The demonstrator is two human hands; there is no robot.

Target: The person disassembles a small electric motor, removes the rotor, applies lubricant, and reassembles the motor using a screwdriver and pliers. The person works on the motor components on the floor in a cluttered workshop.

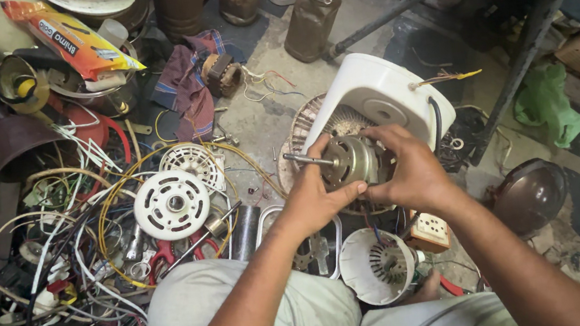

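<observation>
Both my hands hold a small metal fan motor [347,161] with a steel shaft sticking out to the left. My left hand [316,196] grips the motor from below and the near side. My right hand [407,168] wraps its right end, fingers curled over the top. Behind the motor a white plastic fan housing [377,95] is tipped up, with a black cable and loose coloured wires at its far edge. A round ribbed grille lies under it.
A white slotted motor cover [376,264] rests by my knees, next to a beige socket box [429,231]. Tangled wires, a white round vented disc [172,204], red-handled pliers [169,253] and tins crowd the left. A brown bottle [310,19] and metal stand legs are beyond.
</observation>
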